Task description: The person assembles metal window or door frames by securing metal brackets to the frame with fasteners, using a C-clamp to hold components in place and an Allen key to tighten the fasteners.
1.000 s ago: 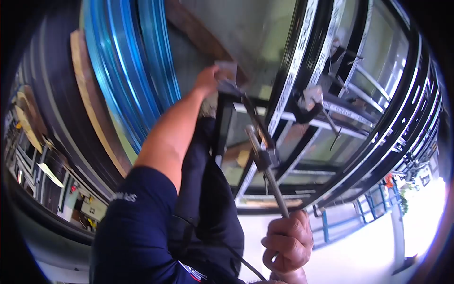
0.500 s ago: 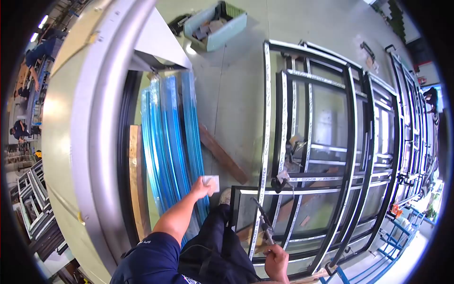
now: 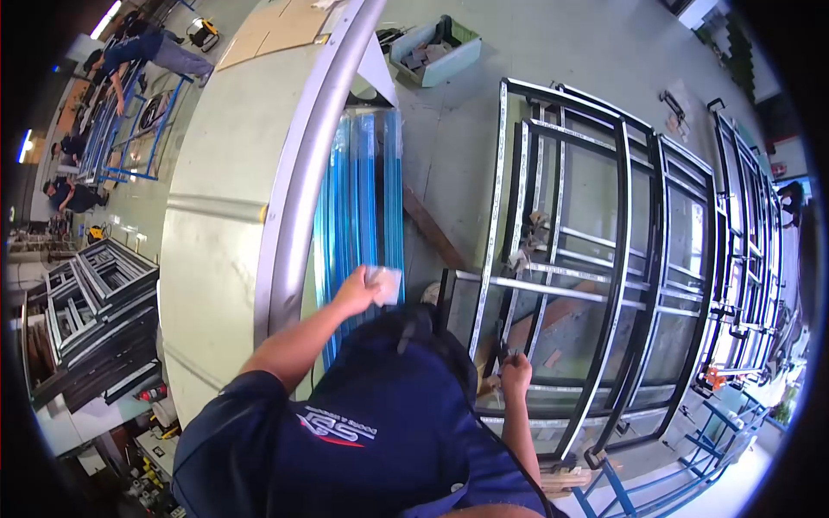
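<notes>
My left hand is closed on a small white square piece, held out over the blue-filmed profiles. Over by the lower left of the window frames, my right hand is wrapped round a slim dark tool. Its working end overlaps the frame and its exact kind is hidden by the fingers and the distance. The black frames carry white printed protective tape and stand leaning together.
A long workbench with a rounded metal edge runs along my left. On the floor lie a wooden plank and a pale green crate of scraps. Stacked frames and a co-worker are further left; a blue trestle stands lower right.
My view has swung left, bringing more of the bench and the co-worker into sight. Both hands keep their hold; the right has moved up in view along the frames.
</notes>
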